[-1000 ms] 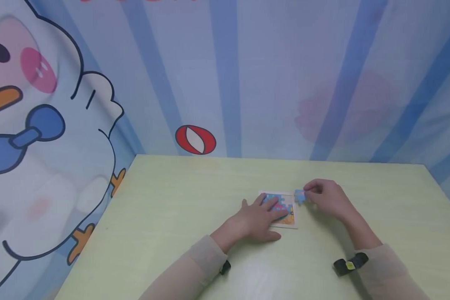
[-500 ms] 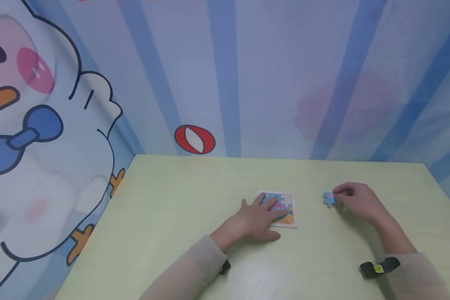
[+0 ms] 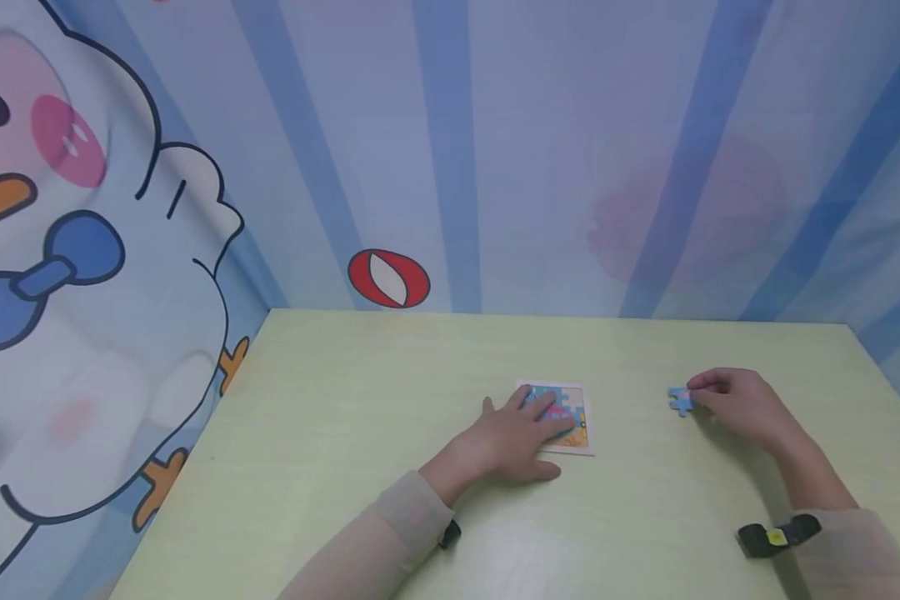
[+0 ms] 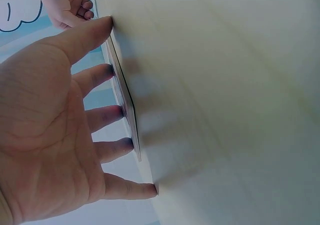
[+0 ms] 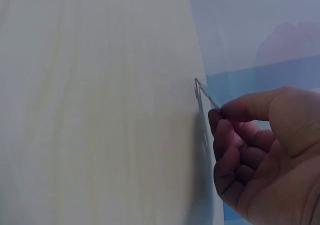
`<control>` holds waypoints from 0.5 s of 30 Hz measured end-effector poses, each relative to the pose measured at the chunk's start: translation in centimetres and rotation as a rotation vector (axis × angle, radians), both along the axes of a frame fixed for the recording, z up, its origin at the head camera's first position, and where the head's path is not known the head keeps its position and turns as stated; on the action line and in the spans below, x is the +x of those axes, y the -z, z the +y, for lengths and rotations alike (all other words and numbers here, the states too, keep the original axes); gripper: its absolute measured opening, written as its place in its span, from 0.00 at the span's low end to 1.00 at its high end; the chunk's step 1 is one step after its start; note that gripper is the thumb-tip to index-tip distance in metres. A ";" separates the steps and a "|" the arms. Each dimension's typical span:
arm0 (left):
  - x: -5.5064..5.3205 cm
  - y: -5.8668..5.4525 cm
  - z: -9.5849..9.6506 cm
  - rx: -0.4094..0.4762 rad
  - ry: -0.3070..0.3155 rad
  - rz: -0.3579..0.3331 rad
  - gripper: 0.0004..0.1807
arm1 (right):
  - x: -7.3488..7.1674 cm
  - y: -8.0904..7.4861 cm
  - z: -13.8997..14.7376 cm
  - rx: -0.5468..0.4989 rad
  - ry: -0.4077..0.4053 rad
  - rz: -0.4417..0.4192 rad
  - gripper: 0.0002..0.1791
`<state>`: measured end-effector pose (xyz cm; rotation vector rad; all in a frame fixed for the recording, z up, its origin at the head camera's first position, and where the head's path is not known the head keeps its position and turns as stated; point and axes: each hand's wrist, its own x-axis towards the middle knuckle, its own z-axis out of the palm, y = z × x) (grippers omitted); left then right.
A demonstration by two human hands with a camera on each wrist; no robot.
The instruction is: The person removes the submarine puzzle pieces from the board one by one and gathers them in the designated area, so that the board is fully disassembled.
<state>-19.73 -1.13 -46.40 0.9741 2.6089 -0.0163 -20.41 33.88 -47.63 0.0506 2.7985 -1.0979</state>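
Note:
A small square jigsaw puzzle (image 3: 587, 448) with a pale frame lies on the table, its picture blue, pink and orange. My left hand (image 3: 516, 437) rests on it with fingers spread and straight, covering much of its left side. In the left wrist view, several fingertips touch the thin puzzle board (image 4: 131, 107). Well to the right of the board, my right hand (image 3: 742, 408) pinches a blue puzzle piece (image 3: 679, 402) between thumb and index finger. Seen edge-on in the right wrist view, the piece (image 5: 208, 96) tilts close over the tabletop.
The pale yellow table (image 3: 345, 400) meets a blue striped backdrop (image 3: 540, 167) at its far edge. A large printed cartoon bird (image 3: 105, 350) covers the left wall. Black straps (image 3: 778, 536) sit at the sleeve cuffs.
My right hand has moved to the right, away from the puzzle board, carrying the pinched puzzle piece. My left hand has stayed in place on the board.

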 end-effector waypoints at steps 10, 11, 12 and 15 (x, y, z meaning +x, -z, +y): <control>-0.1 0.1 0.0 0.006 0.001 0.001 0.38 | 0.0 0.2 0.1 0.035 0.024 0.004 0.18; -0.1 0.1 0.0 0.009 0.000 0.001 0.38 | 0.0 0.2 0.2 0.040 0.024 0.005 0.18; -0.1 0.1 0.0 0.010 0.001 0.001 0.38 | 0.0 0.2 0.2 0.047 0.025 0.005 0.18; -0.2 0.1 0.0 0.011 0.004 0.003 0.38 | -0.1 0.2 0.4 0.057 0.023 0.003 0.19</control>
